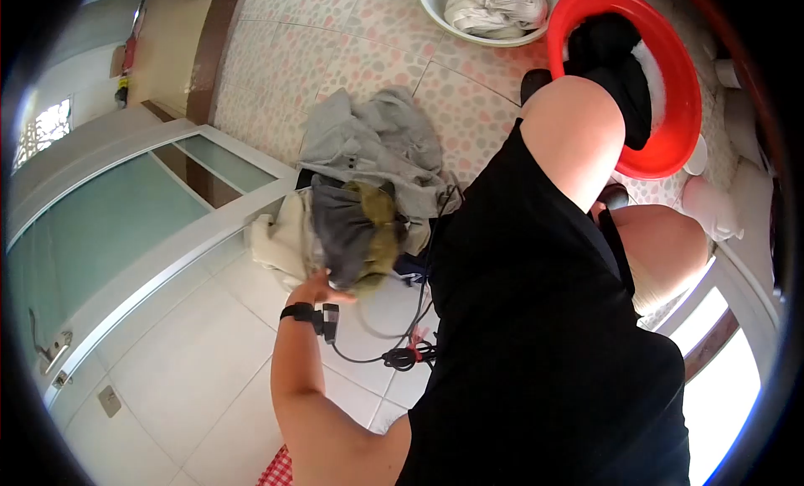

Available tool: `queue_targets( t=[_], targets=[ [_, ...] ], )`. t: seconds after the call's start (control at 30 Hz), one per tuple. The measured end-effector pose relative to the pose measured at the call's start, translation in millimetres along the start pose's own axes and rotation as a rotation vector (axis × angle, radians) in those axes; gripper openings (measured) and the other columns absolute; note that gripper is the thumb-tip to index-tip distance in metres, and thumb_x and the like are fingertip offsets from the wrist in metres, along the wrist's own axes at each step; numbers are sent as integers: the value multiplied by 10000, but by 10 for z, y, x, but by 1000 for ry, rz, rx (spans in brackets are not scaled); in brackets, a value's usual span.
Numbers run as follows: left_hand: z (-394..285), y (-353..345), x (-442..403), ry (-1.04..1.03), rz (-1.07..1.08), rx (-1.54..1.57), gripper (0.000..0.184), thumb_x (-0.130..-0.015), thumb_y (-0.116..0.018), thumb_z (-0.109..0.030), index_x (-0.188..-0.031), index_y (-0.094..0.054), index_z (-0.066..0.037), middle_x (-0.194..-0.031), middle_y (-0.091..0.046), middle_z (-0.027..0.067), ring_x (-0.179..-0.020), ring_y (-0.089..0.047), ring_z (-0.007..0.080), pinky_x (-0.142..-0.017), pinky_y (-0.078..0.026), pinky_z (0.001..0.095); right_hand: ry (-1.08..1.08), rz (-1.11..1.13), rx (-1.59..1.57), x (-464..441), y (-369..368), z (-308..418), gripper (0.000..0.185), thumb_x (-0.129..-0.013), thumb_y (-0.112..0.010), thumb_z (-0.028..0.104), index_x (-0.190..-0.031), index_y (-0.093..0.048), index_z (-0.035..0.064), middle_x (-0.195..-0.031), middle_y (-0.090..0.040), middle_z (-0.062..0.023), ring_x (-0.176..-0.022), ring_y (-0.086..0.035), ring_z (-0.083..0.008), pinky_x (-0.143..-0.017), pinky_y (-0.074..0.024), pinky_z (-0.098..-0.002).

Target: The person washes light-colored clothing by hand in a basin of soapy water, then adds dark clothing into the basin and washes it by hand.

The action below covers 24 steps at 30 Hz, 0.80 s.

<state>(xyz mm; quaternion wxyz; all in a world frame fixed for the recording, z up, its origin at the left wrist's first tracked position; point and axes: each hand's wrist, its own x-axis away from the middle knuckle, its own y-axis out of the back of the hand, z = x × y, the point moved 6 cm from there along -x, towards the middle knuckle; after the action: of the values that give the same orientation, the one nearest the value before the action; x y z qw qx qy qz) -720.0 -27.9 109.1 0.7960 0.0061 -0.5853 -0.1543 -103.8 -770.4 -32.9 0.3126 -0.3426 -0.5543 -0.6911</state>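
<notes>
My left hand [322,290], with a black strap and small device on its wrist, is closed on the lower edge of a dark grey garment [339,230]. An olive-green cloth [379,235] hangs against the grey one, its lower end blurred. To the left lies a cream cloth [285,239]. Just above them a light grey garment [368,151] is spread in folds on the patterned floor. Dark blue cloth [410,266] shows at the right of the pile. My right hand cannot be seen.
A red basin [687,109] with black and white clothes stands at the upper right, beside a white basin [431,4] holding white cloth. My bent knees are near the red basin. A black cable [402,358] lies by my left arm. A glass-panelled door [209,245] is at left.
</notes>
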Motion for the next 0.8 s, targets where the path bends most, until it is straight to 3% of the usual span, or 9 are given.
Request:
queue_targets(
  t=[0.13, 0.2, 0.27, 0.3, 0.37, 0.4, 0.47, 0.5, 0.8],
  targets=[
    [-35, -6, -511, -93, 121, 249, 830, -638, -700, -453, -1270, -396, -9, -1183, -523, 178, -1081, -515, 291, -861, -421, 337, -18, -34, -44, 276, -35, 123, 253, -813, -523, 291, -908, -558, 60, -746, -562, -33, -691, -537, -116, -563, -434, -283],
    [168, 73, -923, 51, 70, 484, 710, -662, -689, -424, -1206, -460, -30, -1168, -521, 174, -1037, -527, 285, -838, -432, 328, -25, -42, -58, 403, -66, 182, 251, -813, -523, 289, -909, -560, 60, -746, -562, -32, -691, -537, -116, -563, -433, -283],
    [4, 504, -539, 38, -781, 321, 714, -651, -711, -363, -1227, -416, -61, -1165, -501, 185, -1011, -522, 305, -843, -433, 356, -31, -49, -63, 500, -58, 237, 249, -812, -524, 286, -909, -561, 60, -746, -563, -32, -692, -537, -116, -564, -433, -283],
    [-96, 487, -457, 33, -774, 335, 714, -651, -711, -363, -1227, -416, -61, -1165, -501, 185, -1011, -522, 305, -843, -433, 356, -31, -54, -61, 552, -46, 278, 248, -812, -524, 285, -909, -562, 60, -746, -563, -31, -692, -537, -116, -564, -433, -283],
    [-329, 641, -76, 120, -1384, -131, 860, -612, -744, -295, -1308, -287, -83, -1206, -464, 199, -1032, -502, 333, -862, -423, 385, -34, -59, -60, 622, -12, 331, 246, -811, -525, 282, -910, -563, 60, -746, -563, -31, -692, -537, -117, -565, -432, -283],
    [-303, 589, -162, 118, -1373, -117, 860, -612, -744, -295, -1308, -287, -83, -1206, -464, 199, -1032, -502, 333, -862, -423, 385, -36, -64, -59, 673, 15, 366, 245, -811, -525, 281, -910, -563, 60, -746, -563, -31, -693, -537, -117, -565, -432, -284],
    [-134, 334, -680, -55, -858, 394, 958, -586, -746, -211, -1348, -176, -100, -1200, -471, 206, -1040, -497, 361, -887, -406, 407, -43, -65, -52, 740, 46, 413, 244, -810, -525, 278, -911, -565, 60, -745, -564, -30, -693, -537, -117, -566, -432, -284],
    [-114, 232, -831, -16, -754, 385, 823, -650, -663, -123, -1343, -221, -92, -1169, -499, 212, -1030, -501, 371, -888, -401, 407, -43, -65, -48, 769, 68, 454, 243, -810, -526, 277, -911, -565, 60, -745, -564, -30, -693, -537, -117, -566, -432, -284],
    [-360, -491, -1621, -371, -616, 378, 575, -718, -488, -24, -1279, -400, -111, -1115, -542, 202, -1030, -509, 358, -879, -398, 406, -40, -71, 7, 934, 312, 759, 235, -807, -528, 266, -913, -571, 60, -745, -566, -28, -696, -537, -119, -569, -430, -284]
  ],
)
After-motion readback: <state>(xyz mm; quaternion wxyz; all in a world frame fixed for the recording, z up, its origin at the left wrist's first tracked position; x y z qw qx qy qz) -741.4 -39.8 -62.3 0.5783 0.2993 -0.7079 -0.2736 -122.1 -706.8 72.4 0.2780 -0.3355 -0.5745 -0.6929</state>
